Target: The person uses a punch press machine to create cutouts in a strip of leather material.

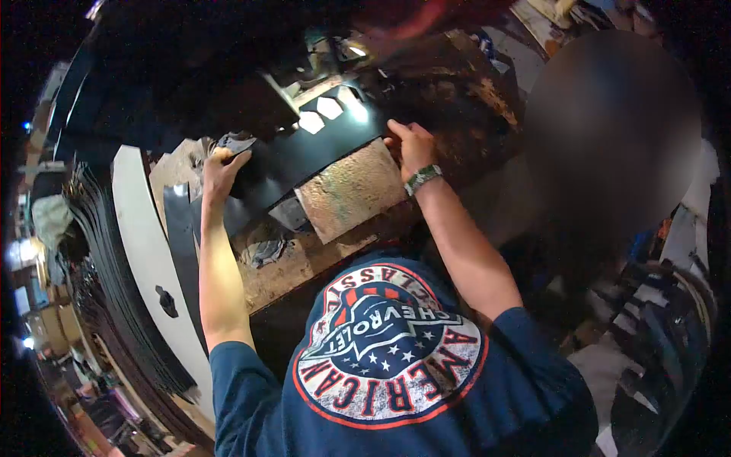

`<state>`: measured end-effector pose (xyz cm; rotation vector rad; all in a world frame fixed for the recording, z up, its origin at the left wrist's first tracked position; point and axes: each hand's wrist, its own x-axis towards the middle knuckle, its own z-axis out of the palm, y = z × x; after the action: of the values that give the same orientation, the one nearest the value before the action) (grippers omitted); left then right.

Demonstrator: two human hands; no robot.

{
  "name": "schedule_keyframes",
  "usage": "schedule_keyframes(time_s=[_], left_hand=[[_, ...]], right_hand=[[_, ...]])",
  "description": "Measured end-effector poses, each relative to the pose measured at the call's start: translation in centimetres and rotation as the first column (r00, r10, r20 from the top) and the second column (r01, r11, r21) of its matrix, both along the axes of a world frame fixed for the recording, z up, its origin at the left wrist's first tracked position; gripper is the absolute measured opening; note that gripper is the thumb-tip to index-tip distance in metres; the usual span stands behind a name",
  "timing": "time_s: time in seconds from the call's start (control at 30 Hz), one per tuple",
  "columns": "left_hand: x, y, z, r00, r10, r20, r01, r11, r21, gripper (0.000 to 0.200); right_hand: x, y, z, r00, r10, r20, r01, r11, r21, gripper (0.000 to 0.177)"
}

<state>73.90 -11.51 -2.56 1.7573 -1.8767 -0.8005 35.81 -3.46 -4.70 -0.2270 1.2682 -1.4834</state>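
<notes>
A long dark sheet [312, 152], smooth and leather-like, stretches across the work surface between my hands. My left hand [219, 174] has its fingers closed at the sheet's left end, beside a small grey crumpled scrap [237, 142]. My right hand [413, 146], with a banded watch on its wrist, pinches the right end, its fingertips partly hidden. Below the sheet's near edge lies a worn, speckled tan block [352, 190]. Bright white shapes [330, 108] show along the far edge under a strong light.
Another grey crumpled scrap [266, 250] rests on the worn bench [282, 283] near my body. To the left stand a tall white panel [148, 251] and a thick bundle of dark strips [122, 266]. A blurred shape [613, 137] fills the right side. The far area is dark.
</notes>
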Motion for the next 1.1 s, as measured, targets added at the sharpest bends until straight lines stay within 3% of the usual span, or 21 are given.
schedule_keyframes(time_s=[0.17, 0.2, 0.33, 0.47, 0.6, 0.83, 1.1], left_hand=[[-0.8, 0.3, 1.3, 1.0, 0.011, 0.023, -0.012, 1.0, 0.02, 0.031], [-0.8, 0.4, 1.3, 0.997, 0.014, 0.08, -0.013, 1.0, -0.019, 0.032], [-1.0, 0.4, 0.9, 0.998, -0.055, -0.021, 0.05, 0.98, -0.191, 0.037], [-1.0, 0.5, 0.8, 0.998, -0.031, -0.058, 0.02, 0.984, -0.176, 0.036], [-0.7, 0.5, 1.3, 0.998, -0.006, 0.059, 0.011, 0.995, -0.096, 0.035], [-0.2, 0.3, 0.1, 0.998, 0.018, -0.053, -0.026, 0.989, -0.144, 0.042], [-0.4, 0.4, 0.4, 0.998, -0.001, -0.063, -0.007, 0.992, -0.129, 0.039]], right_hand=[[0.1, -0.2, 0.0, 1.0, -0.002, -0.002, 0.002, 1.0, -0.017, 0.023], [0.2, -0.3, -0.2, 1.0, -0.008, -0.007, 0.008, 1.0, -0.021, 0.02], [0.2, -0.1, -0.3, 1.0, -0.007, -0.001, 0.007, 1.0, -0.005, 0.015], [-0.2, -0.2, -0.5, 1.0, 0.019, -0.025, -0.019, 1.0, 0.0, 0.016], [0.0, -0.2, -0.3, 1.0, -0.011, -0.021, 0.01, 1.0, -0.022, 0.018], [-0.2, -0.4, -1.0, 0.998, 0.001, -0.058, -0.001, 1.0, -0.011, 0.02], [-0.3, -0.2, -1.0, 0.999, 0.03, -0.013, -0.031, 0.999, -0.023, 0.015]])
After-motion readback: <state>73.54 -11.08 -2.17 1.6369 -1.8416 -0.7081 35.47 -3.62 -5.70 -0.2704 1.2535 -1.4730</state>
